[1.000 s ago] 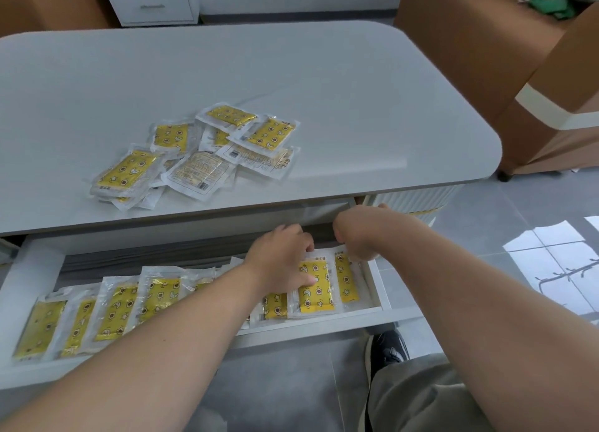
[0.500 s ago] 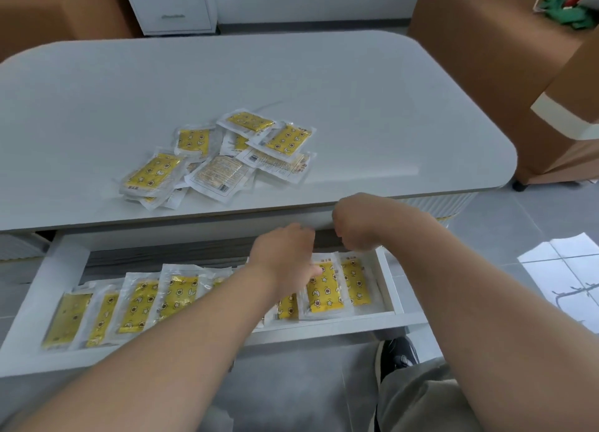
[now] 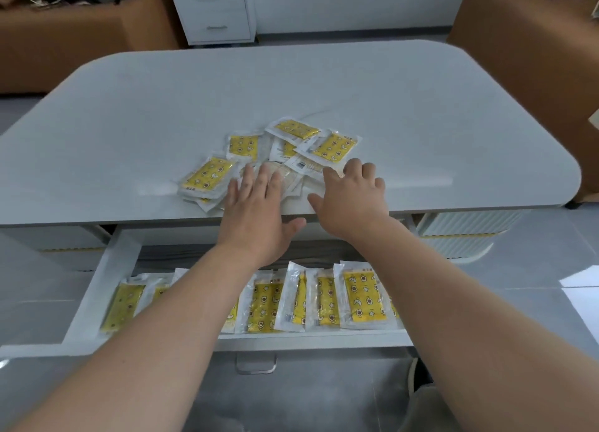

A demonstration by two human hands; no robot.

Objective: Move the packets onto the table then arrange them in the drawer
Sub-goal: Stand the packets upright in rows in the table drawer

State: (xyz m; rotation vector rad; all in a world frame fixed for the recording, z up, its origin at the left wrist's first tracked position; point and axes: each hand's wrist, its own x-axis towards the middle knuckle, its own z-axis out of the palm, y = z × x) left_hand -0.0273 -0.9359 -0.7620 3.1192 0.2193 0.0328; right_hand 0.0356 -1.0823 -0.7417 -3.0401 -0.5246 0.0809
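On the near middle of the pale grey bench (image 3: 324, 84) lies a loose heap of packets (image 3: 334, 146), clear sleeves with yellow patterned inserts, overlapping at odd angles, some face down. The person's left grip (image 3: 259, 211) is released: its fingers are straight and spread, lying flat across the near edge of the heap. The right grip (image 3: 353, 195) is just beside it, at the heap's near right side, also released, with loosely bent fingers resting on a face-down packet and grasping nothing. Below the bench edge, a white drawer (image 3: 100, 289) stands pulled out. Inside it a row of packets (image 3: 363, 298) leans in overlapping order from left to right, partly hidden by the left forearm. A metal handle (image 3: 256, 363) shows on the drawer front. Beyond the bench stand a white cabinet (image 3: 214, 10) and brown boxes (image 3: 81, 42) on a grey tiled floor (image 3: 551, 269).
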